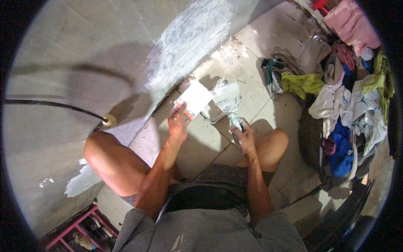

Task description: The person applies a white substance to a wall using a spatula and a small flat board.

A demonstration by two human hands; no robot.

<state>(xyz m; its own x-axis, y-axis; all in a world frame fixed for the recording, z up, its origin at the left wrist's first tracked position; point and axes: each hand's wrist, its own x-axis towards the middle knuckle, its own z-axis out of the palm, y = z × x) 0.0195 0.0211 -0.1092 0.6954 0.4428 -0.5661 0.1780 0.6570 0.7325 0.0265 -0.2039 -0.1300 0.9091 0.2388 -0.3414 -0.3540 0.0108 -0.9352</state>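
Gripping left hand: head view, and the left hand (178,124) pinches a white flat plate (200,98) along its orange strip (183,110) at twelve o'clock, thumb on top, most fingers hidden beneath. An edge hold, apparently to leave the face free.
Right hand: closed round the handle of a putty knife (227,96), this right hand (244,135) sits toward four o'clock. The smeared blade reaches up to one, well ahead of the knuckles, likely for a clear scraping edge.
Plate and blade: corner right beside blade, perhaps for passing material across; whether they touch, I can't tell.
Wall: rising from nine round to twelve, the grey wall (105,33) carries a rough white patch (191,42) at twelve.
Floor: pale flakes (238,52) litter the tiled floor (205,140) near one.
Knees: left knee (97,145) at nine, right knee (280,139) at three, fencing in both forearms.
Cable: the black cable (50,103) runs in from nine to a pale round fitting (110,121), close above the left knee; a possible snag.
Clothes: a clothes heap (340,101) crowds three o'clock, limiting room on that side.
Rack: pink rack (79,229) low at seven-thirty, well clear of both hands.
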